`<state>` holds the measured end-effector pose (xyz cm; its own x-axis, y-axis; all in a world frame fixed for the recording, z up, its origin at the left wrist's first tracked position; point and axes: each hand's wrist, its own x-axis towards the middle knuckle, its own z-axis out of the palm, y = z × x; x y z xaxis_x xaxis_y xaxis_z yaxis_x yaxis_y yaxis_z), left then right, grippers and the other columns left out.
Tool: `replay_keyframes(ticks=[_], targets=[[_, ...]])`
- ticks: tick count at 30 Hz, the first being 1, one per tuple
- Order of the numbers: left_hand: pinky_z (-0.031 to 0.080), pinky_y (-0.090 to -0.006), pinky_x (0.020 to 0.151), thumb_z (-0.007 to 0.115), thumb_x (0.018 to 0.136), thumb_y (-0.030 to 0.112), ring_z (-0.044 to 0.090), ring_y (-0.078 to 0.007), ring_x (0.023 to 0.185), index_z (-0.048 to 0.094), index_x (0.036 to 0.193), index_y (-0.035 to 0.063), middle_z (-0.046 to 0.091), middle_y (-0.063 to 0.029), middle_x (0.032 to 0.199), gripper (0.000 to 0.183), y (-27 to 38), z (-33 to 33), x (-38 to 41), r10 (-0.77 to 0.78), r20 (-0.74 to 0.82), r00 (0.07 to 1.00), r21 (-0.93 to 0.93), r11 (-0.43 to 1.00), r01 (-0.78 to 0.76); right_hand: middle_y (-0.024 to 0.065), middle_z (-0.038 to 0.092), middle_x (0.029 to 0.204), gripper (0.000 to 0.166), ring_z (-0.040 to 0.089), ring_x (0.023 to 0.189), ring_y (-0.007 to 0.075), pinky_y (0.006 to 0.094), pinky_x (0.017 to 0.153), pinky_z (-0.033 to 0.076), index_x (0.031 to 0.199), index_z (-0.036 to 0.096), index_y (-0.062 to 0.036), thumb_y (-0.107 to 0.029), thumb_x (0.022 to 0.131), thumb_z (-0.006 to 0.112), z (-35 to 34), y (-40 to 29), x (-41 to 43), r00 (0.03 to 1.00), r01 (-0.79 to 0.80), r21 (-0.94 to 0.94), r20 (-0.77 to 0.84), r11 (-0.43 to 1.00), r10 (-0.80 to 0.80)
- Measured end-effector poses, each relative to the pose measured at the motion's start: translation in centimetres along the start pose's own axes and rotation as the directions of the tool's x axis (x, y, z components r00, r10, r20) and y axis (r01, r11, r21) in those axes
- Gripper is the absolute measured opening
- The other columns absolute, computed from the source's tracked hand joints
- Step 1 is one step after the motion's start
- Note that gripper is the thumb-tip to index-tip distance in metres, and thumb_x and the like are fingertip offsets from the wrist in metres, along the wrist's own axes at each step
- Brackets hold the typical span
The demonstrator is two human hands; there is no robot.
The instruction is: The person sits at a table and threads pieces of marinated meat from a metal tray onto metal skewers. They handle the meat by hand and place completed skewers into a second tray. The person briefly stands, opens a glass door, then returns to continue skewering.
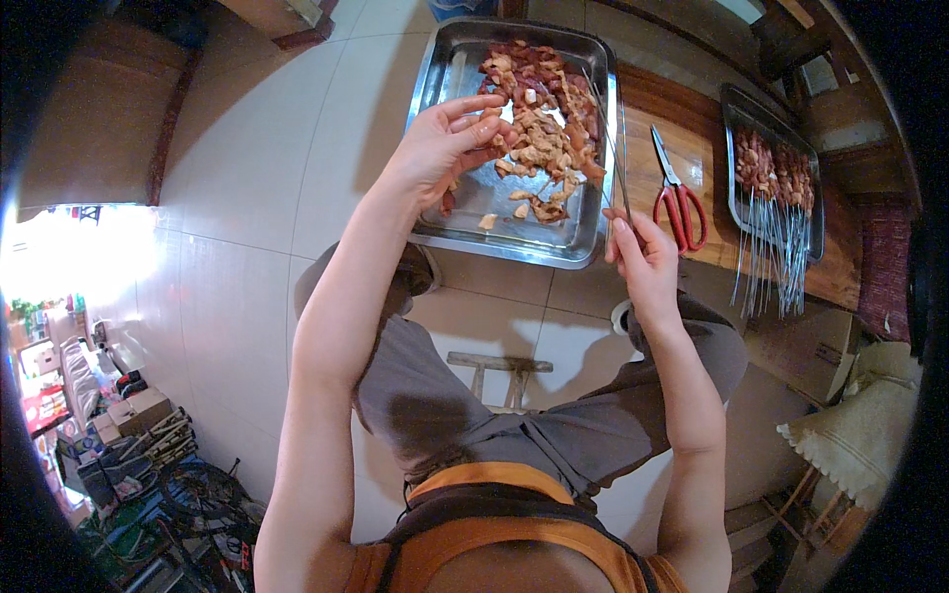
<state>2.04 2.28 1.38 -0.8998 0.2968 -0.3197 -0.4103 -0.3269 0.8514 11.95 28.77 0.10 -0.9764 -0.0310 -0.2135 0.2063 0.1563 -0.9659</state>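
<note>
A rectangular metal tray [452, 222] lies before me, holding a pile of raw meat pieces [545, 141], some dark red and some pale. Over its left side, my left hand [456, 144] pinches a small pale meat piece [489, 113]. More reddish meat shows beneath that palm, partly hidden by the hand. My right hand [643, 248] grips thin metal skewers [623, 159] by their lower ends, at the tray's right edge. Their tips point up and away, over and beside the tray's right rim. Red-handled scissors [676, 196] rest just right of them.
On the wooden bench [645, 96], a second metal tray [819, 230] holds several loaded meat skewers [775, 170], their bare ends overhanging its near edge. Below my hands is a small wooden stool [500, 363]. Boxes [137, 411] and clutter occupy the lower left; a cloth-covered stool [852, 437] stands right.
</note>
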Motion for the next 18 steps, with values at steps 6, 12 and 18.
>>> replay_keyframes(ticks=[6,12,18], targets=[[0.053,-0.0330,0.089,0.062,0.085,0.000,0.060,-0.0218,0.107,0.044,0.129,-0.0008,0.060,-0.0157,0.114,0.048,1.1,1.2,-0.4,0.072,-0.061,0.996,0.082,0.994,-0.067,-0.0012,0.054,0.063,0.022,0.048,0.056,0.0045,0.0196,0.052,0.037,0.106,0.063,0.0011,-0.013,0.094,0.052,0.9,-0.6,0.0,0.998,0.066,-0.026,0.013,0.998,-0.065],[0.053,-0.0297,0.088,0.062,0.084,-0.002,0.059,-0.0219,0.108,0.039,0.132,-0.0010,0.058,-0.0173,0.118,0.053,0.8,0.5,0.3,0.182,-0.044,0.982,-0.037,0.982,-0.184,0.0000,0.055,0.062,0.021,0.052,0.058,0.0067,0.0217,0.056,0.043,0.104,0.063,0.0023,-0.011,0.093,0.051,1.3,-1.2,-0.6,0.992,0.113,-0.077,0.064,0.991,-0.108],[0.054,-0.0291,0.085,0.064,0.085,0.006,0.060,-0.0243,0.107,0.046,0.124,-0.0004,0.058,-0.0172,0.117,0.044,1.4,0.5,0.3,0.117,-0.151,0.982,-0.186,0.972,-0.145,0.0017,0.056,0.060,0.020,0.053,0.055,0.0070,0.0223,0.053,0.042,0.103,0.064,0.0022,-0.009,0.092,0.052,1.0,-0.3,-0.8,0.995,0.096,-0.179,0.055,0.979,-0.087]])
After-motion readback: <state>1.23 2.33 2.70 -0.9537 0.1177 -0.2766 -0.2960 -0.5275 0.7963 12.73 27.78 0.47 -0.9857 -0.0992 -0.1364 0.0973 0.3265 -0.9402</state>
